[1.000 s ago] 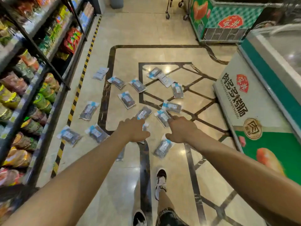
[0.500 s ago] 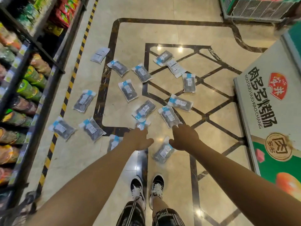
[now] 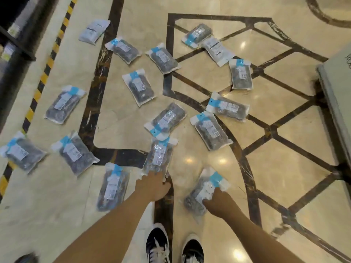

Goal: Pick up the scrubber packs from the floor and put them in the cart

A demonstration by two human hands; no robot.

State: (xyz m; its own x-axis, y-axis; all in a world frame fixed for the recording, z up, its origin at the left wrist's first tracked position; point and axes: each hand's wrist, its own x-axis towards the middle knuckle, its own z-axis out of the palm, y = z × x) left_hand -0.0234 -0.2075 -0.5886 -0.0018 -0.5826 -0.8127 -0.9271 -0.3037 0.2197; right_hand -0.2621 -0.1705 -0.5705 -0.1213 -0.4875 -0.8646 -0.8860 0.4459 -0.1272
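Several clear scrubber packs with grey scrubbers and blue-white labels lie scattered on the marble floor (image 3: 284, 168). My left hand (image 3: 153, 185) reaches down and its fingers close on the lower end of one scrubber pack (image 3: 159, 156) in front of my feet. My right hand (image 3: 218, 203) grips another scrubber pack (image 3: 203, 190) at its middle; that pack looks slightly lifted and blurred. A further pack (image 3: 113, 186) lies just left of my left arm. The cart is out of view.
A shelf unit (image 3: 13, 44) lines the left side behind a yellow-black floor stripe (image 3: 45, 73). A freezer cabinet corner (image 3: 338, 86) stands at the right edge. My two shoes (image 3: 174, 245) are at the bottom centre.
I have bent lower and the view tilted down to the floor. Both hands dropped from above the packs onto two packs and closed on them.
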